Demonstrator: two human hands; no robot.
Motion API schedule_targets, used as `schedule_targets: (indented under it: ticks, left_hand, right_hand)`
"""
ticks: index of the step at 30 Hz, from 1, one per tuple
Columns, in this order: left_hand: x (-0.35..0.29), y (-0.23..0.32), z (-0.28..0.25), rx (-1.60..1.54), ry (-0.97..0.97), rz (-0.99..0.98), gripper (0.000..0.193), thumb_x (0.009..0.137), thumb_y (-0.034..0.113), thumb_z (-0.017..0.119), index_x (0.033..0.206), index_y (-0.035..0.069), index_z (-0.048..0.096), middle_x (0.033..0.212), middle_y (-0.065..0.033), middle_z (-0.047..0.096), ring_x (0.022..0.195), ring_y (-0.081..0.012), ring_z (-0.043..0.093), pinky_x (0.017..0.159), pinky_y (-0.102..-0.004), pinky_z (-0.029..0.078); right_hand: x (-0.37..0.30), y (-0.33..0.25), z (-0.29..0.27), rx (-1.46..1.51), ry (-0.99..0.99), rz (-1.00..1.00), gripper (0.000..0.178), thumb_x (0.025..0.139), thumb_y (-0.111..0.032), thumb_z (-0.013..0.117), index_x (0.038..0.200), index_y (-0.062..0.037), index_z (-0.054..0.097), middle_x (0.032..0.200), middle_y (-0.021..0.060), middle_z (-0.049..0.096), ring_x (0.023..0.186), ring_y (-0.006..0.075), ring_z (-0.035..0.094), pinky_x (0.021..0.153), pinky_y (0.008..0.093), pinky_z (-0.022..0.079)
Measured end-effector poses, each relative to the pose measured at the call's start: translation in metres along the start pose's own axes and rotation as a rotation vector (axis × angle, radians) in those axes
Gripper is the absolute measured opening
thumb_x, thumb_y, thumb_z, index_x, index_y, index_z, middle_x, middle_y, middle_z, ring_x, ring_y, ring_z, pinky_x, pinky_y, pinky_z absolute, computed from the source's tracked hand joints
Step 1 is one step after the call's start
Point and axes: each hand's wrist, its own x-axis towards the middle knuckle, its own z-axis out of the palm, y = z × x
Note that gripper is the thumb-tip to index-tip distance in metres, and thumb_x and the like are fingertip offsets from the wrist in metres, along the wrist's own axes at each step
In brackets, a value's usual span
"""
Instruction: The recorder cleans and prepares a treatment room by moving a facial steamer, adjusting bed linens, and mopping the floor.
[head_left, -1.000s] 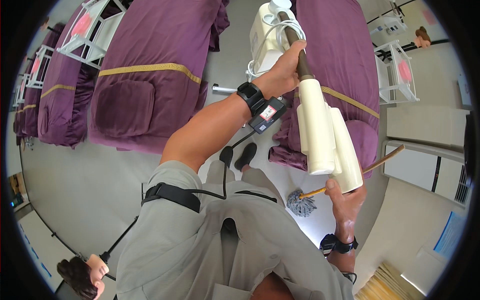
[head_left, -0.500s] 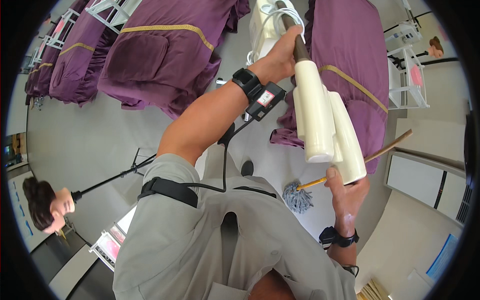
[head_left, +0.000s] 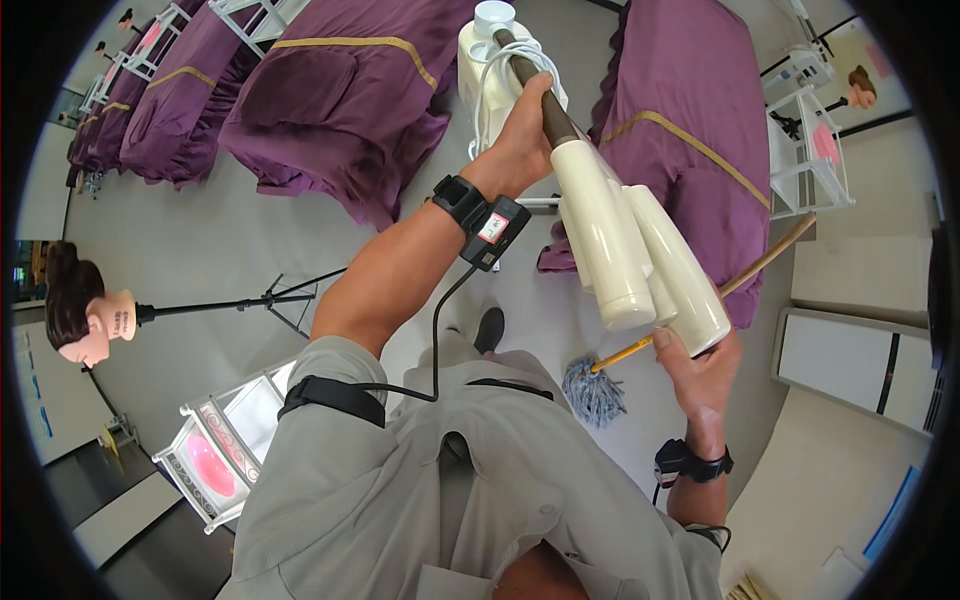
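A long cream-coloured appliance [head_left: 600, 240] with a dark pole [head_left: 543, 100] slants across in front of me, its nearer end made of two rounded casings. My left hand [head_left: 524, 130] is wrapped round the pole, beside a looped white cord [head_left: 500, 75]. My right hand [head_left: 704, 370] holds the lower end of the longer casing, thumb at its tip and the fingers partly hidden. Beyond the pole is a bulky cream-coloured end [head_left: 480, 55] with a round white top. A mop [head_left: 596, 390] has its grey strands on the floor; its handle passes behind the casing, close to my right hand.
Beds with purple covers [head_left: 370, 130] stand ahead, another bed [head_left: 690, 90] at the right. On my left are a mannequin head on a tripod [head_left: 90, 310] and a white trolley with a pink bowl [head_left: 210, 465]. A white cabinet [head_left: 835, 365] stands right.
Both hands still hold the appliance. Its pole end and my left hand have shifted a little left and nearer in view. More of the trolley shows at left.
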Motion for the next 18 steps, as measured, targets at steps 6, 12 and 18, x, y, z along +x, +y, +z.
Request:
schedule_targets:
  ticks: [6, 12, 18]
  left_hand:
    - [-0.052, -0.028, -0.02, -0.047, 0.001, 0.036, 0.063, 0.087, 0.051, 0.059, 0.122, 0.004, 0.036, 0.1, -0.0249, 0.053, 0.083, -0.0392, 0.062, 0.077, -0.0564, 0.054]
    - [-0.11, -0.061, -0.031, -0.003, -0.016, 0.065, 0.061, 0.088, 0.054, 0.054, 0.115, 0.001, 0.039, 0.092, -0.0237, 0.056, 0.077, -0.0357, 0.063, 0.076, -0.052, 0.054]
    - [-0.174, -0.095, -0.036, -0.047, 0.059, 0.11, 0.066, 0.088, 0.054, 0.054, 0.12, -0.001, 0.036, 0.094, -0.0224, 0.054, 0.08, -0.0345, 0.062, 0.077, -0.0506, 0.054]
  right_hand:
    - [-0.051, 0.005, -0.003, -0.092, -0.03, 0.031, 0.066, 0.077, -0.008, 0.074, 0.137, 0.0033, 0.048, 0.124, 0.0123, 0.061, 0.114, 0.0167, 0.056, 0.099, 0.0322, 0.043]
    - [-0.116, 0.033, -0.014, -0.056, -0.04, 0.025, 0.066, 0.077, -0.006, 0.072, 0.137, 0.003, 0.048, 0.126, 0.0124, 0.061, 0.115, 0.0164, 0.056, 0.1, 0.0327, 0.043]
    - [-0.16, 0.06, -0.035, -0.098, -0.106, 0.011, 0.066, 0.077, -0.006, 0.07, 0.138, 0.004, 0.047, 0.126, 0.0122, 0.06, 0.115, 0.0165, 0.055, 0.1, 0.0329, 0.042]
